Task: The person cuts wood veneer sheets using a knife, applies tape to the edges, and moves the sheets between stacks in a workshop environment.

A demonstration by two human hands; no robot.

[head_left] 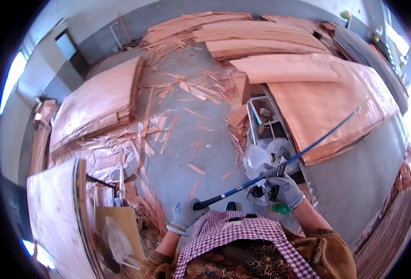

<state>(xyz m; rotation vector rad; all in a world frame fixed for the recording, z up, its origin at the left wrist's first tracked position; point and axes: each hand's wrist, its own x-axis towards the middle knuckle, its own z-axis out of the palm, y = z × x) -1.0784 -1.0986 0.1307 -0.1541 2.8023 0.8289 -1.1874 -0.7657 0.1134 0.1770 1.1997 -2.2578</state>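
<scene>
A long, thin blue rod (238,189) with a black grip slants up from left to right in front of me. My gloved left hand (186,215) is closed around the black grip at its lower end. Farther along, my gloved right hand (285,188) has its fingers closed at the rod's middle. A dark, slim tool (276,185) also sits in the right hand; its exact kind is unclear. The rod's thin tip reaches over a stack of wood veneer sheets (317,104) on the right.
Beside my right hand stands a metal-framed cart (250,114) with a plastic bag (256,160). Another veneer stack (96,102) lies at left, and more sheets (261,35) lie at the back. Wood scraps (191,90) litter the grey floor. Upright boards (54,214) stand near left.
</scene>
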